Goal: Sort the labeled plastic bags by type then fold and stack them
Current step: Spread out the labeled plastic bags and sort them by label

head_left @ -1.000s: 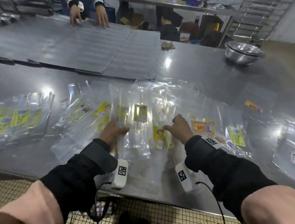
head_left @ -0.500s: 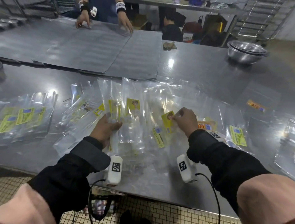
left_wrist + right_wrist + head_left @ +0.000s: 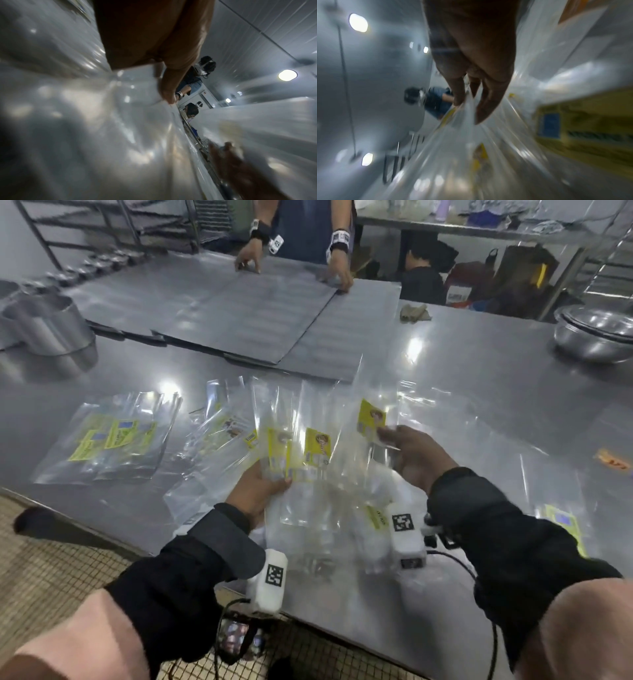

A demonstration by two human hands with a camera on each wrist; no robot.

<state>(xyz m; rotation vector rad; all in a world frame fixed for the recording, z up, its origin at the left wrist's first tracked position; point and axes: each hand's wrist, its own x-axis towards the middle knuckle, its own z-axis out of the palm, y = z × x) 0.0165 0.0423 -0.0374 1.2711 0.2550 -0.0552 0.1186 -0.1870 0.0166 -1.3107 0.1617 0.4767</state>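
My left hand (image 3: pixel 260 484) grips a fanned bunch of clear bags with yellow labels (image 3: pixel 308 453), lifted off the steel table (image 3: pixel 479 378). To its right, my right hand (image 3: pixel 407 453) pinches a single clear bag by its yellow label (image 3: pixel 371 417) and holds it raised. The right wrist view shows thumb and fingers (image 3: pixel 458 97) nipping that plastic (image 3: pixel 467 121). In the blurred left wrist view, my left hand (image 3: pixel 164 88) clamps a plastic sheet (image 3: pixel 102 108). More labeled bags lie under both hands.
A sorted pile of green-yellow labeled bags (image 3: pixel 113 436) lies at the left. Loose bags (image 3: pixel 226 426) sit beside it; others (image 3: pixel 561 518) at the right. Grey sheets (image 3: pixel 239 316) with another person's hands (image 3: pixel 246 260), steel bowls (image 3: pixel 596 333) and a metal cylinder (image 3: pixel 48 326) stand beyond.
Both hands have risen from the table with bags. The right hand picked one yellow-labeled bag out of the heap and lifted it to the right; the left gathered its bunch upward.
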